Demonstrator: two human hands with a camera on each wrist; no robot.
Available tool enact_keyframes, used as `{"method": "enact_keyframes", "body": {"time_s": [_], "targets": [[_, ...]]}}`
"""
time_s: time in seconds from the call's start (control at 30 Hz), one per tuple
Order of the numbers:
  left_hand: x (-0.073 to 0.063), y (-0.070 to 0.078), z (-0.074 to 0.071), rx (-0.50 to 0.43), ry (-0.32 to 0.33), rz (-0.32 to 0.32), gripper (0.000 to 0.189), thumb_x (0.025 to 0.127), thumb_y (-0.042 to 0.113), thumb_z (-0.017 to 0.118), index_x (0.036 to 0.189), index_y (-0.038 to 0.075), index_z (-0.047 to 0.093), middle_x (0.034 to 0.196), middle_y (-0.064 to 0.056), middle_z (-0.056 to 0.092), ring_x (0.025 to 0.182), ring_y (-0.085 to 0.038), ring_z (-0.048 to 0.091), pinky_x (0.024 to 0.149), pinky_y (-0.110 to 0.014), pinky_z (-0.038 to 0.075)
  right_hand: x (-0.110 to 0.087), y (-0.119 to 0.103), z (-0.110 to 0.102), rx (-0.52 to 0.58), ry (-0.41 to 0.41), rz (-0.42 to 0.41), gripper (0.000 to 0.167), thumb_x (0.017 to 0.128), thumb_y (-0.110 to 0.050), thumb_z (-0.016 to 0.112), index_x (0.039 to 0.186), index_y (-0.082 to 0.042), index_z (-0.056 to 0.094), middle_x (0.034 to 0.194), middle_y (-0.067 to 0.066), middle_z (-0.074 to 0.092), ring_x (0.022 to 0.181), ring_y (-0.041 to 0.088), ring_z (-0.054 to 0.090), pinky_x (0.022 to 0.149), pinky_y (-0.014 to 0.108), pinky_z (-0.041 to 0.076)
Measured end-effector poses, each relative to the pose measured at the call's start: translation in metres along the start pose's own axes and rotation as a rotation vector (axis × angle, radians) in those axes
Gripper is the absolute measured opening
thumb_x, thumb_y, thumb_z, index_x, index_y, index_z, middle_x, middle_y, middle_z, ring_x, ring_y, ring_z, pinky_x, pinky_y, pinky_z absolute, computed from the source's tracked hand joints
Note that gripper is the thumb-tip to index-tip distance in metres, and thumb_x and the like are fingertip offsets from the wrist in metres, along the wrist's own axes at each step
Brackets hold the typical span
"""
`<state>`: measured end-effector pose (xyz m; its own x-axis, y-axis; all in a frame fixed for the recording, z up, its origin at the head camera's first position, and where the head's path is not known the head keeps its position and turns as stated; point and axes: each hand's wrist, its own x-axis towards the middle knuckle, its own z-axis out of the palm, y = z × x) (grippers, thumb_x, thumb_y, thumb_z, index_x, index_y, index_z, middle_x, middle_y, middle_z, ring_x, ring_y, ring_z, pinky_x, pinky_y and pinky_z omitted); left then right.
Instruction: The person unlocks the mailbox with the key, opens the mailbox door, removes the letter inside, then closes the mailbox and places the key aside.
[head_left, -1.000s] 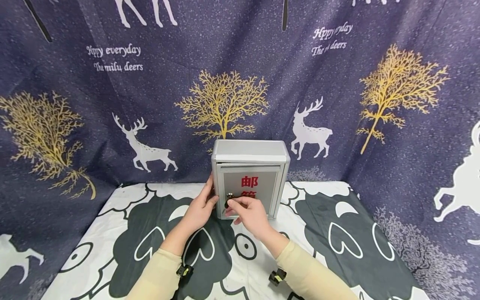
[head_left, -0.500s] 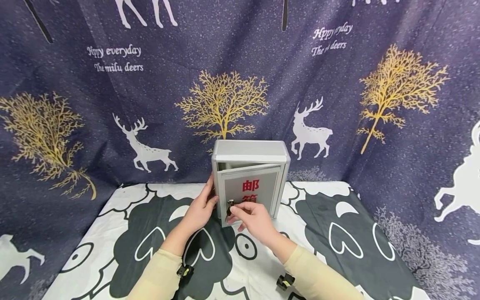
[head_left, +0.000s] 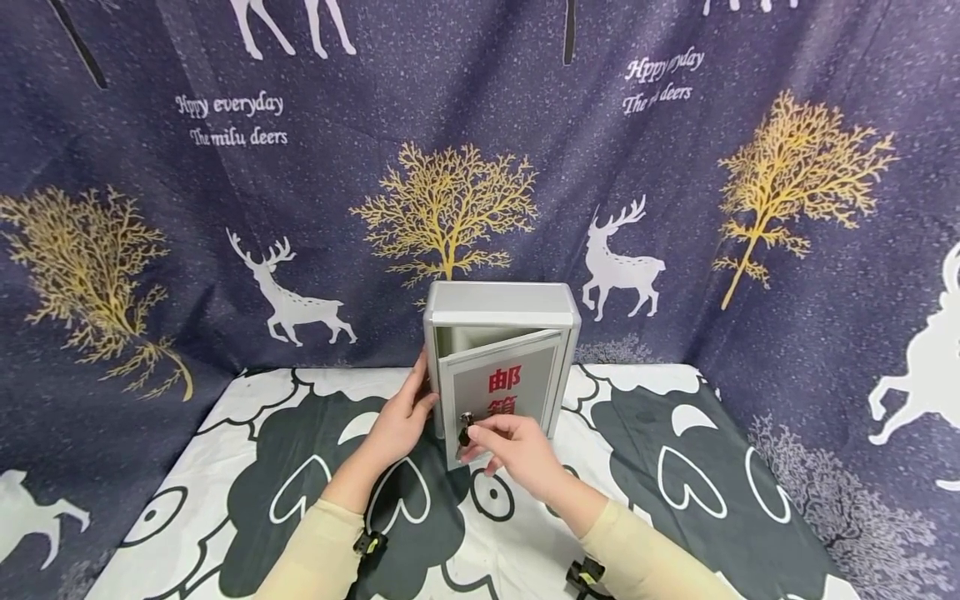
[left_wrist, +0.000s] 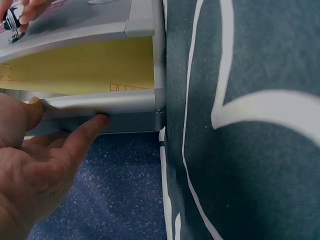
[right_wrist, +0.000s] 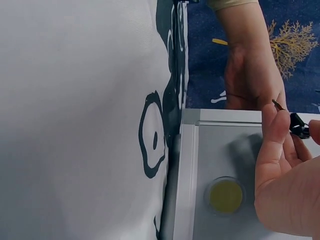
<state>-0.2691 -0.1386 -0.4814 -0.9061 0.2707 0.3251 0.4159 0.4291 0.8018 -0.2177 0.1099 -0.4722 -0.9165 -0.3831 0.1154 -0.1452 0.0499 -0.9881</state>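
A silver-grey mailbox (head_left: 502,304) with red characters stands upright on the cloth. Its door (head_left: 487,392) is ajar, swung out on its left side. My right hand (head_left: 517,450) pinches a black-headed key (head_left: 465,431) at the lock near the door's left edge; another small key piece (right_wrist: 278,105) shows by the fingers in the right wrist view. Along the mailbox's left side, my left hand (head_left: 397,425) holds the frame, thumb (left_wrist: 34,111) at the front rim and fingers on the side wall. A yellow envelope (left_wrist: 95,65) printed with small red squares lies inside.
A black-and-white patterned cloth (head_left: 495,533) covers the surface. Behind the mailbox hangs a dark blue curtain (head_left: 495,108) with deer and trees. Low on the door is a round clear window (right_wrist: 225,195) with yellow showing through.
The door has swung further out towards me, from a narrow gap to a wide one. My right hand has moved nearer and slightly right with the key; my left hand has stayed put.
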Motion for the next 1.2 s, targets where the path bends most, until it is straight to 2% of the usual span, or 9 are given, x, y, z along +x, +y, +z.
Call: {"method": "enact_keyframes", "body": {"time_s": [0.07, 0.27, 0.37, 0.6, 0.73, 1.2], "targets": [[0.0, 0.0, 0.0, 0.003, 0.001, 0.0, 0.078, 0.119, 0.019, 0.056, 0.182, 0.033, 0.011, 0.174, -0.019, 0.043, 0.156, -0.041, 0.048, 0.119, -0.061, 0.05, -0.002, 0.0, -0.002, 0.003, -0.013, -0.001, 0.03, 0.112, -0.024, 0.071, 0.118, 0.004, 0.08, 0.101, 0.018, 0.084, 0.097, 0.042, 0.082, 0.063, 0.029, 0.065], [0.0, 0.0, 0.0, 0.011, 0.004, 0.005, 0.078, 0.119, 0.017, 0.056, 0.182, 0.033, 0.011, 0.174, -0.02, 0.043, 0.156, -0.041, 0.047, 0.118, -0.062, 0.049, -0.009, 0.001, -0.007, 0.017, -0.045, 0.007, 0.031, 0.112, -0.022, 0.071, 0.121, 0.006, 0.079, 0.101, 0.019, 0.084, 0.102, 0.061, 0.075, 0.063, 0.03, 0.065], [0.001, -0.001, -0.001, 0.019, 0.004, 0.014, 0.078, 0.119, 0.018, 0.056, 0.182, 0.031, 0.011, 0.174, -0.02, 0.042, 0.156, -0.042, 0.048, 0.117, -0.062, 0.051, -0.013, 0.0, -0.009, 0.011, -0.053, 0.007, 0.031, 0.112, -0.022, 0.071, 0.121, 0.007, 0.078, 0.101, 0.02, 0.083, 0.1, 0.06, 0.076, 0.064, 0.03, 0.065], [0.0, -0.001, -0.001, 0.018, 0.004, 0.018, 0.078, 0.119, 0.02, 0.056, 0.182, 0.031, 0.01, 0.174, -0.02, 0.042, 0.155, -0.042, 0.048, 0.116, -0.062, 0.052, -0.023, -0.001, -0.017, -0.01, -0.082, -0.002, 0.03, 0.112, -0.02, 0.071, 0.118, 0.007, 0.079, 0.096, 0.023, 0.083, 0.089, 0.039, 0.083, 0.063, 0.03, 0.065], [-0.001, -0.002, 0.0, 0.018, 0.009, 0.018, 0.078, 0.119, 0.017, 0.056, 0.182, 0.03, 0.011, 0.174, -0.021, 0.042, 0.155, -0.042, 0.048, 0.116, -0.062, 0.051, -0.028, -0.001, -0.022, -0.02, -0.11, -0.018, 0.029, 0.112, -0.018, 0.07, 0.117, 0.009, 0.078, 0.096, 0.023, 0.082, 0.085, 0.034, 0.083, 0.062, 0.031, 0.066], [-0.001, -0.003, 0.0, 0.005, 0.002, 0.014, 0.079, 0.119, 0.016, 0.057, 0.182, 0.031, 0.011, 0.175, -0.021, 0.041, 0.156, -0.043, 0.047, 0.119, -0.063, 0.049, -0.042, 0.0, -0.041, -0.057, -0.214, -0.068, 0.025, 0.113, -0.016, 0.066, 0.116, 0.004, 0.08, 0.097, 0.018, 0.084, 0.08, 0.054, 0.078, 0.062, 0.04, 0.067]]}}
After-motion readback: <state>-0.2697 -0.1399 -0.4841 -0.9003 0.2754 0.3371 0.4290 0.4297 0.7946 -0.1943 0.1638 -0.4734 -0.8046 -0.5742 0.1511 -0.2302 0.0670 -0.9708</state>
